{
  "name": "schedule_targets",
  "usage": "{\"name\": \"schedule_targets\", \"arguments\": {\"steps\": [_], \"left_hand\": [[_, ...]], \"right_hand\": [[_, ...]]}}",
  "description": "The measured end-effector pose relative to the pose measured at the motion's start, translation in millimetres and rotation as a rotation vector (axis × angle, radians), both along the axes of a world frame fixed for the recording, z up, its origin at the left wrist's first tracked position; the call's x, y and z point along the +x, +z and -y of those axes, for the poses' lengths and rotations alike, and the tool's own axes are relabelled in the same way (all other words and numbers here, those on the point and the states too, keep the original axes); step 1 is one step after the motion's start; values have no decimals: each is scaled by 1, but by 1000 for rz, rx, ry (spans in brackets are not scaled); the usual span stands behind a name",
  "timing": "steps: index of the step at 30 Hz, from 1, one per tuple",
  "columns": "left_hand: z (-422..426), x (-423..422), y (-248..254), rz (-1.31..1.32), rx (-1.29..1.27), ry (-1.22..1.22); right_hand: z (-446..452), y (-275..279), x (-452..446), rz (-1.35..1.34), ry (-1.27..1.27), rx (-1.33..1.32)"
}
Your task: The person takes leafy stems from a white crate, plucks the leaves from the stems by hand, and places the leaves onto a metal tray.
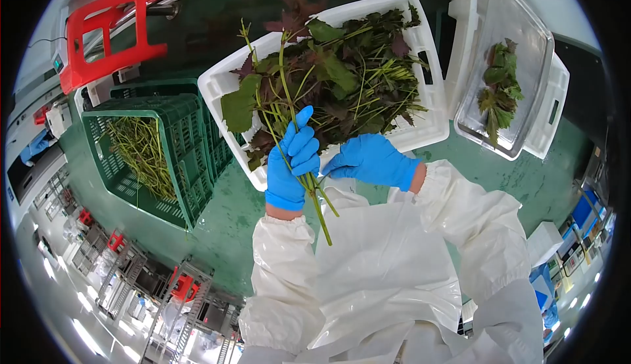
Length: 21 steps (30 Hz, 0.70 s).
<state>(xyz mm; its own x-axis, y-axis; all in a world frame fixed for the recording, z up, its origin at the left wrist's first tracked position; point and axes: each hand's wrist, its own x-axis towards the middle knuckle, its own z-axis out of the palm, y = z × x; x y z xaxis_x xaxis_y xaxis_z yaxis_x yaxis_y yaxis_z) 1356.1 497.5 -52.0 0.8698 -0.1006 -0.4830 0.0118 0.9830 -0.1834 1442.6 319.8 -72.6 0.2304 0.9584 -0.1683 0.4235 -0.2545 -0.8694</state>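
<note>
My left hand, in a blue glove, is closed around several long green leafy stems. Their cut ends stick out below the fist, and green and purplish leaves spread from the upper part. Beside it, my right hand, also gloved in blue, has its thumb and fingertips pinched together close to the lower stems; whatever is in the pinch is too small to make out. Both hands are over the near edge of a white plastic crate, which holds a heap of leafy purple-green stems.
Left of the white crate, a green slatted crate holds bare stems. On the right, a clear tray with a small bunch of leaves rests on white crates. A red plastic stool stands at the upper left.
</note>
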Motion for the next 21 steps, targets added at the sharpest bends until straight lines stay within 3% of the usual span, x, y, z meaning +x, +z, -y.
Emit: {"name": "schedule_targets", "arguments": {"steps": [3,6,9,12,15,19,21], "left_hand": [[-2,-2,-2,-27,48,-74],[-5,-3,-6,-92,188,-215],[4,2,2,-243,394,-372],[11,3,4,-198,422,-406],[13,0,11,-257,454,-430],[13,-4,11,-286,426,-407],[14,-4,12,-280,388,-391]], "right_hand": [[0,-6,1,-5,29,11],[2,-4,-1,393,85,6],[0,-1,-6,278,49,-134],[-4,15,-17,-590,-574,-276],[0,8,7,-1030,-884,-51],[16,15,21,-948,-904,32],[12,5,15,-561,-907,41]]}}
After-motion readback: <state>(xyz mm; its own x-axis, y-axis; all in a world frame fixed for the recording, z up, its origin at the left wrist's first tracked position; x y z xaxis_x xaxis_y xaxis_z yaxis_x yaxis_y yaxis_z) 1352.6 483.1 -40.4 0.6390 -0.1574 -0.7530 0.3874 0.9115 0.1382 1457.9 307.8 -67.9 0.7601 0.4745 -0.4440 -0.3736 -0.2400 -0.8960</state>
